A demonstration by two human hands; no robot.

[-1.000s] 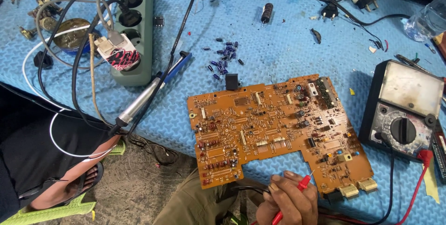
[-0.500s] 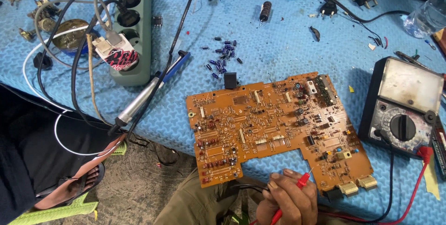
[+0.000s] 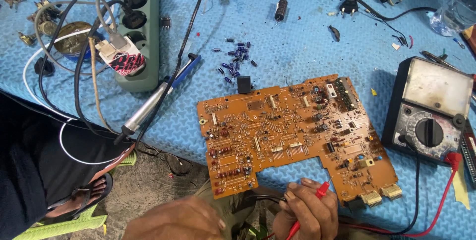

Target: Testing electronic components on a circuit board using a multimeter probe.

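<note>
An orange circuit board (image 3: 287, 131) lies component side up on the blue foam mat (image 3: 297, 37), its lower edge hanging over the mat's front. My right hand (image 3: 307, 213) is below the board's notch, shut on a red test probe (image 3: 321, 189) whose tip points at the board's lower edge. A thin black lead runs under the same hand. My left hand (image 3: 173, 220) is low at the bottom, blurred, touching nothing that I can make out. An analogue multimeter (image 3: 431, 121) sits right of the board, with red and black leads trailing from it.
A soldering iron (image 3: 148, 108) lies left of the board, below a green power strip (image 3: 141, 32) with plugs and tangled cables. Several small blue capacitors (image 3: 235, 59) are scattered above the board. A water bottle (image 3: 456, 12) stands far right. A sandalled foot (image 3: 79, 195) rests bottom left.
My left hand has come into view at the bottom edge. The right hand and red probe have stayed by the board's lower edge.
</note>
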